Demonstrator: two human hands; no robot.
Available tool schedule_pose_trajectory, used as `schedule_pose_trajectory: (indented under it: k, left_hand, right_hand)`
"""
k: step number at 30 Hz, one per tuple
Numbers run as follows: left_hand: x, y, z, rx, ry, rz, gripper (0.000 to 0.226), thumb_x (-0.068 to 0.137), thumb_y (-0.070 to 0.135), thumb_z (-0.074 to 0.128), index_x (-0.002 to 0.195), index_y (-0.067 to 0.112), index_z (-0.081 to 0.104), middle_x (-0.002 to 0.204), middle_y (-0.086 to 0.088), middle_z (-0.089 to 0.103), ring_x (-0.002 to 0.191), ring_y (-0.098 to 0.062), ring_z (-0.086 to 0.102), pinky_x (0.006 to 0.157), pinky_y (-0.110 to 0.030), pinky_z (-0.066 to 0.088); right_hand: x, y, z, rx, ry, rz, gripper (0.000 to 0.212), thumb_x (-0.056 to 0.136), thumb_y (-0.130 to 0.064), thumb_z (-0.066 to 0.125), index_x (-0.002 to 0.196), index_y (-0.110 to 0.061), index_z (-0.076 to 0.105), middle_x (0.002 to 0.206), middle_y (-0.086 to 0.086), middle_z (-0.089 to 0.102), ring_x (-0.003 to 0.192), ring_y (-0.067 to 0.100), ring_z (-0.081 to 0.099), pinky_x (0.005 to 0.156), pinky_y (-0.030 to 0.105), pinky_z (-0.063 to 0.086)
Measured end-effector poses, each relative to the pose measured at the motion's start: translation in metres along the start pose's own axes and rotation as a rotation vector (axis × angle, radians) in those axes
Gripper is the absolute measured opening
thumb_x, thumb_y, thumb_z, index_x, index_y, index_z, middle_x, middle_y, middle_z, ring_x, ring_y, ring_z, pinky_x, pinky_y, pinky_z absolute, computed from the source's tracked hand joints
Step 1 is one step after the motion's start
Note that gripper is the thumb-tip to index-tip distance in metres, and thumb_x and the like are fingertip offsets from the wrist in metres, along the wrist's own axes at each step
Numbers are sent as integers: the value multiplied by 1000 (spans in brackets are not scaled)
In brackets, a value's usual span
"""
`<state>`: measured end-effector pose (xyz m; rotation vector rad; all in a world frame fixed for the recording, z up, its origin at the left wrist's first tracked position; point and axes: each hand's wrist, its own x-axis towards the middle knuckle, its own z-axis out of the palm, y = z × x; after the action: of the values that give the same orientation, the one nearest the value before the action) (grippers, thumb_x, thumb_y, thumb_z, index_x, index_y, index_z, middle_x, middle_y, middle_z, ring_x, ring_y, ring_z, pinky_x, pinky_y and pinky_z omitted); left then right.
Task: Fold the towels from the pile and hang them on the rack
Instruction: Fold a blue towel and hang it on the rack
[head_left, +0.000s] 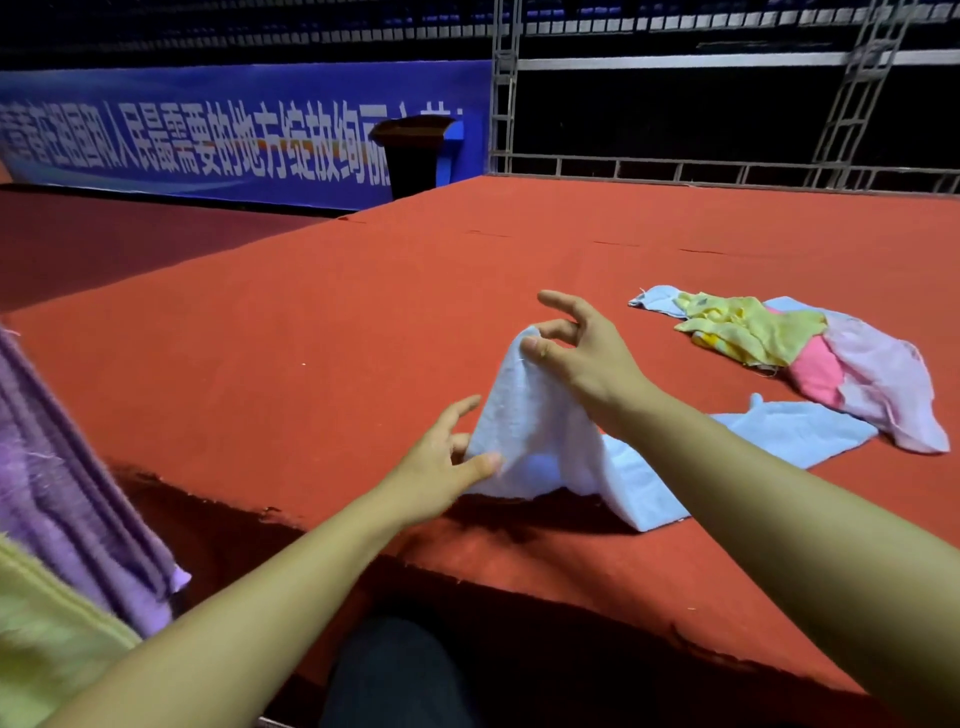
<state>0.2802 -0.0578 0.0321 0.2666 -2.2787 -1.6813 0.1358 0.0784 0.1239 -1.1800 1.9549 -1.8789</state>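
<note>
A light blue towel (540, 431) lies near the front edge of the red carpeted platform (337, 322), its near end lifted into a peak. My right hand (582, 348) pinches the top corner of that peak between thumb and forefinger. My left hand (441, 467) pinches the lower left corner beside it. The rest of the towel trails flat to the right. A pile of towels (789, 353), yellow, pink, pale pink and light blue, sits further right on the platform.
At the left edge hang a purple towel (67, 493) and a yellow towel (47, 639), close to me. A dark lectern (413, 150) and a blue banner stand behind the platform. Metal truss runs along the back right.
</note>
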Motion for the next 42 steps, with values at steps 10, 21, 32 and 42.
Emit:
schedule_pose_trajectory:
  k: [10, 21, 32, 42]
  left_hand:
    - [1, 1, -32, -338, 187, 91, 68, 84, 17, 67, 141, 37, 37, 100, -12, 71, 84, -19, 66, 76, -34, 54]
    - [-13, -48, -59, -193, 68, -160, 86, 82, 17, 74, 150, 29, 24, 105, -17, 73, 93, -22, 67, 88, -38, 53]
    - [55, -67, -70, -157, 326, -68, 76, 88, -9, 63, 145, 32, 34, 143, 10, 44, 63, -3, 60, 67, -18, 49]
    - [67, -92, -90, -61, 420, -151, 65, 84, -6, 69, 129, 37, 47, 138, 13, 47, 83, 0, 69, 74, -16, 52]
  right_hand:
    - [56, 59, 2, -202, 15, 93, 61, 86, -12, 74, 140, -15, 47, 89, -3, 71, 68, -5, 61, 70, 15, 48]
    - [84, 117, 36, -173, 60, 163, 51, 86, -11, 73, 133, -15, 54, 89, 1, 71, 74, 0, 62, 77, 15, 50]
    - [199, 183, 44, -355, -40, 120, 50, 84, -13, 74, 130, -21, 55, 90, -2, 70, 78, 8, 63, 81, 25, 51]
    - [238, 240, 85, -657, -245, 61, 53, 83, -26, 73, 132, -29, 53, 83, -21, 64, 94, 14, 65, 90, 34, 50]
